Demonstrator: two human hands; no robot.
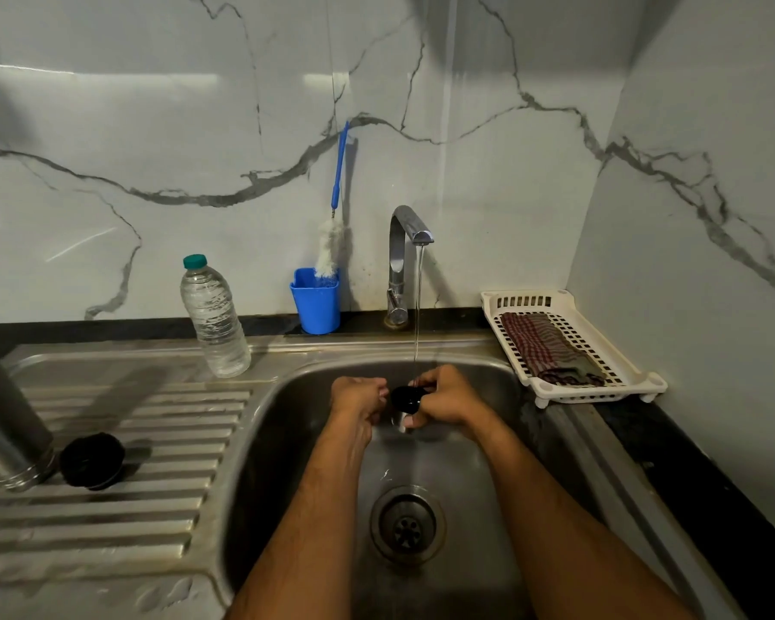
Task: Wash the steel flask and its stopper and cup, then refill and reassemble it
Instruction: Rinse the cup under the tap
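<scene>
Rinsing step: both hands, left hand [359,398] and right hand [444,402], grip the small black stopper [406,399] under the tap [407,243] stream above the sink [287,440]; next, probably, turning it to rinse all sides.

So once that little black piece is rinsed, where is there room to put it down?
The ribbed draining board has bare room between the black round part and the sink bowl, and in front of the water bottle. Its far left is taken by the steel flask. The white tray is mostly covered by a checked cloth.
</scene>
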